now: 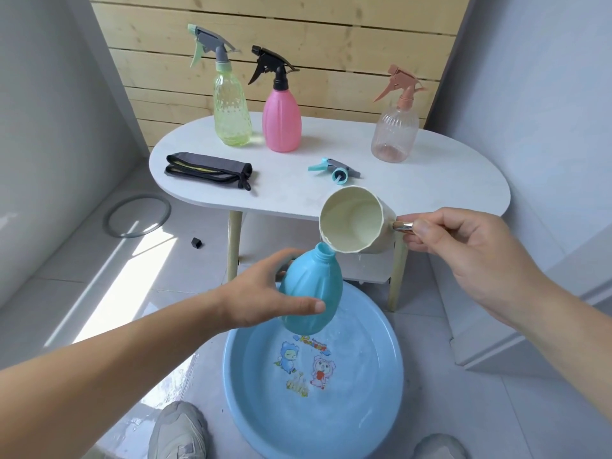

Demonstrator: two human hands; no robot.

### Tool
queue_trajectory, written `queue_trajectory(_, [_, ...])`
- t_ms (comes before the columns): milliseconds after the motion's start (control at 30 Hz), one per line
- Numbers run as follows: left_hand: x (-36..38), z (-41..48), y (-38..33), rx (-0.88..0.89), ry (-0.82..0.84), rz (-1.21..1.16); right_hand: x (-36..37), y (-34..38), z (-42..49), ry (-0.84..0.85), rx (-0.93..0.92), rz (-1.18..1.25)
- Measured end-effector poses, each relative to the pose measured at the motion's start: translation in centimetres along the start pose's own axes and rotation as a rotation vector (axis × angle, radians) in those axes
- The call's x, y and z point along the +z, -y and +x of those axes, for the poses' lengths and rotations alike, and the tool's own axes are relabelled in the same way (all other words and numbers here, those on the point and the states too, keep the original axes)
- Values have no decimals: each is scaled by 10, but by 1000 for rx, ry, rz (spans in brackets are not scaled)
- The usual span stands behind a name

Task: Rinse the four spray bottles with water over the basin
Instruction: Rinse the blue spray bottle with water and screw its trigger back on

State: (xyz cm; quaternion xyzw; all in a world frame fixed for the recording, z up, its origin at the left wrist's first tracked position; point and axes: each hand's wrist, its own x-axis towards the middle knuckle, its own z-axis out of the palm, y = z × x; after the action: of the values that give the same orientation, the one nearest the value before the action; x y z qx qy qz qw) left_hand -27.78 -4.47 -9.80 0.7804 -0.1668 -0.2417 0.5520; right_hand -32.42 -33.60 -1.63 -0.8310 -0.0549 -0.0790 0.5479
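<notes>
Our left hand (256, 293) grips the capless blue spray bottle (313, 293) round its belly, thumb across the front, with the neck tilted up and away from us. Our right hand (470, 256), well apart from the left, pinches the metal handle of a cream water scoop (357, 223). The scoop is tipped so that its mouth faces us, and its lower lip sits just above the bottle's open neck. Directly beneath both hands, the blue basin (371, 392) sits on the tiled floor, with cartoon stickers on its bottom.

Beyond our hands stands the white oval tabletop (414, 187). On it, past the left hand, are a green spray bottle (230, 104) and a pink spray bottle (282, 117), both upright with their trigger heads on. A folded dark cloth (208, 168) lies nearer. Past the right hand stands a clear peach spray bottle (395, 130), and a loose teal trigger head (334, 168) lies on its side just beyond the scoop.
</notes>
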Motion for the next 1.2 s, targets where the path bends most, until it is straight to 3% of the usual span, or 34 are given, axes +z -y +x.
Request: queue_trajectory(1200, [-2,-6,7,26,-5,-18,12,16,-6,-44,-30,-89])
